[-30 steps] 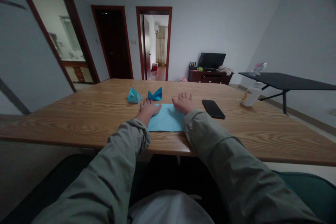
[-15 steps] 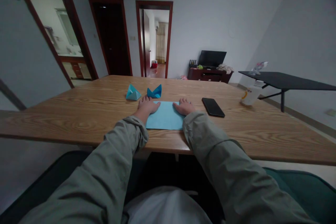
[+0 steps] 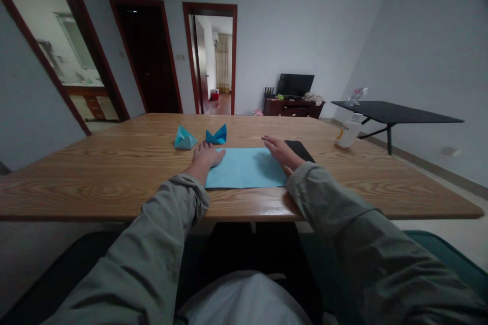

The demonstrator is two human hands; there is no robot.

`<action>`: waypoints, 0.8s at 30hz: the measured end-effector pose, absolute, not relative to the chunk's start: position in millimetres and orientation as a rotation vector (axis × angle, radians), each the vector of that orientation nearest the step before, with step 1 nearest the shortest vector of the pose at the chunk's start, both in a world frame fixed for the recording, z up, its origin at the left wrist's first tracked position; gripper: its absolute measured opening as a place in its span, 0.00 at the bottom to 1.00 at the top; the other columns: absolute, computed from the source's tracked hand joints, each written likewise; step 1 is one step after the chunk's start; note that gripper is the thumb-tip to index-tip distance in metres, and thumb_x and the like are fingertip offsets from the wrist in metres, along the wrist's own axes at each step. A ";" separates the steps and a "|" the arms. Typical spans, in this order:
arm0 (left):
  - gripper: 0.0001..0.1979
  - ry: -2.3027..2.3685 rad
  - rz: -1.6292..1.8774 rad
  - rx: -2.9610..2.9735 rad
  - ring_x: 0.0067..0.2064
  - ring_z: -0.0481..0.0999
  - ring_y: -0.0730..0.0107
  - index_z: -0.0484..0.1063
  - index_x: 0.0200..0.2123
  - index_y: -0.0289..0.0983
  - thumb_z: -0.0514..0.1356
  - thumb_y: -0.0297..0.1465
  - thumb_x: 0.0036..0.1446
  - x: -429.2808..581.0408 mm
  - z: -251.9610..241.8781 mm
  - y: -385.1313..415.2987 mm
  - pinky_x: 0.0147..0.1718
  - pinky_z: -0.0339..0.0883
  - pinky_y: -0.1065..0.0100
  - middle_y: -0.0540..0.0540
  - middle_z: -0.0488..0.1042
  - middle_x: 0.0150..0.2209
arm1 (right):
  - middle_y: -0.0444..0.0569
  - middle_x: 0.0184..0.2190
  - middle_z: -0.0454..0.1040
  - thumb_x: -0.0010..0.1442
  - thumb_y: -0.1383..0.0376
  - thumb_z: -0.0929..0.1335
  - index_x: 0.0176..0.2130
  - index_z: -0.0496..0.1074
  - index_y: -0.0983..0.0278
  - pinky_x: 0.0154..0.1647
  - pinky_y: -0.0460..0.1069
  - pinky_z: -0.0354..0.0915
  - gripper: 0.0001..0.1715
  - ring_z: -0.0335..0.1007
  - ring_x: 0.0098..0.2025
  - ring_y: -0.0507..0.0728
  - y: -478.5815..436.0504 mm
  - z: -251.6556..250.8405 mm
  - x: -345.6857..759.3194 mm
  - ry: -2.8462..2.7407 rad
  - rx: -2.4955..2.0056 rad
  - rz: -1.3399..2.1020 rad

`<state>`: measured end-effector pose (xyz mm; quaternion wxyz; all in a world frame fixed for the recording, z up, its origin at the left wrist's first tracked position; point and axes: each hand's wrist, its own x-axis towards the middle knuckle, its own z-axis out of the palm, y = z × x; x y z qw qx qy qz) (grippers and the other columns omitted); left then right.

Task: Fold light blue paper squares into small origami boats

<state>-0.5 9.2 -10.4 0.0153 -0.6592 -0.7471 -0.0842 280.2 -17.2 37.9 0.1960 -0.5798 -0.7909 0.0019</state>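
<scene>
A light blue sheet of paper lies flat on the wooden table in front of me. My left hand rests on its far left corner, fingers flat and open. My right hand lies flat on the sheet's right edge with fingers stretched out. Two folded blue paper pieces sit just beyond the sheet: a lighter one on the left and a darker one beside it.
A black phone lies right of my right hand, partly hidden by it. A white bottle stands further right on the table. A black side table is beyond, and a TV stand sits against the far wall.
The blue sheet now looks wider, spread to the right. My right hand has moved right along it toward the phone. The camera view has shifted to the right.
</scene>
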 end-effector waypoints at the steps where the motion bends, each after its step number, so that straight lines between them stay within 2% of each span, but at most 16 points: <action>1: 0.46 -2.319 -0.261 -2.054 0.68 0.47 0.48 0.51 0.66 0.27 0.40 0.57 0.56 -0.6 -10.7 9.5 0.63 0.42 0.51 0.33 0.49 0.67 | 0.53 0.60 0.65 0.68 0.63 0.51 0.60 0.65 0.67 0.60 0.51 0.55 0.29 0.60 0.61 0.58 -22.3 50.0 284.0 -2.167 -1.517 0.006; 3: 0.46 -2.316 -0.259 -2.058 0.68 0.47 0.47 0.51 0.66 0.27 0.40 0.57 0.56 -1.1 -11.0 10.1 0.63 0.42 0.51 0.32 0.49 0.67 | 0.54 0.53 0.72 0.65 0.66 0.54 0.56 0.68 0.69 0.55 0.51 0.61 0.27 0.67 0.54 0.58 -36.5 71.9 288.6 -2.171 -1.440 0.078; 6: 0.46 -2.326 -0.257 -2.064 0.68 0.46 0.47 0.50 0.66 0.26 0.39 0.56 0.56 -1.6 -10.5 10.5 0.63 0.42 0.50 0.32 0.48 0.68 | 0.53 0.48 0.75 0.62 0.64 0.60 0.53 0.71 0.66 0.53 0.53 0.62 0.23 0.70 0.50 0.60 -65.7 85.7 287.5 -2.375 -1.430 0.233; 9: 0.46 -2.337 -0.257 -2.056 0.68 0.46 0.47 0.51 0.66 0.27 0.40 0.56 0.56 -1.0 -9.0 8.8 0.63 0.42 0.50 0.32 0.48 0.68 | 0.52 0.57 0.68 0.63 0.55 0.62 0.58 0.67 0.62 0.60 0.53 0.56 0.27 0.63 0.58 0.61 -85.6 77.9 275.6 -2.572 -1.343 0.154; 11: 0.45 -2.333 -0.261 -2.055 0.68 0.47 0.47 0.51 0.66 0.27 0.41 0.56 0.57 0.1 -7.4 6.4 0.63 0.42 0.50 0.32 0.49 0.67 | 0.56 0.64 0.59 0.65 0.51 0.58 0.63 0.61 0.67 0.63 0.53 0.51 0.34 0.54 0.64 0.62 -81.7 71.1 259.7 -2.601 -1.459 0.098; 13: 0.45 -2.338 -0.264 -2.054 0.68 0.47 0.48 0.51 0.66 0.27 0.41 0.56 0.57 1.3 -5.8 3.9 0.63 0.42 0.51 0.32 0.48 0.67 | 0.61 0.65 0.56 0.66 0.51 0.57 0.64 0.57 0.72 0.64 0.56 0.49 0.36 0.49 0.66 0.65 -64.4 67.8 235.9 -2.587 -1.613 0.041; 16: 0.45 -2.350 -0.274 -2.061 0.68 0.46 0.48 0.50 0.66 0.27 0.40 0.56 0.57 1.5 -4.7 2.4 0.63 0.41 0.51 0.33 0.47 0.68 | 0.63 0.65 0.54 0.68 0.55 0.54 0.64 0.55 0.75 0.64 0.55 0.47 0.35 0.48 0.67 0.64 -32.1 62.5 191.2 -2.529 -1.580 -0.017; 20: 0.44 -2.337 -0.321 -2.073 0.68 0.47 0.47 0.50 0.66 0.26 0.41 0.54 0.58 -1.5 -5.5 3.1 0.63 0.43 0.50 0.31 0.48 0.67 | 0.61 0.64 0.56 0.69 0.59 0.52 0.62 0.57 0.71 0.63 0.57 0.49 0.29 0.51 0.65 0.62 -15.9 34.2 147.0 -2.573 -1.469 -0.046; 24: 0.35 -2.230 -0.399 -2.067 0.66 0.51 0.47 0.49 0.66 0.27 0.44 0.43 0.61 1.1 -1.7 -1.8 0.62 0.45 0.48 0.31 0.52 0.66 | 0.64 0.64 0.55 0.69 0.58 0.51 0.62 0.56 0.72 0.62 0.62 0.50 0.30 0.49 0.66 0.65 -22.6 5.3 140.9 -2.557 -1.524 -0.019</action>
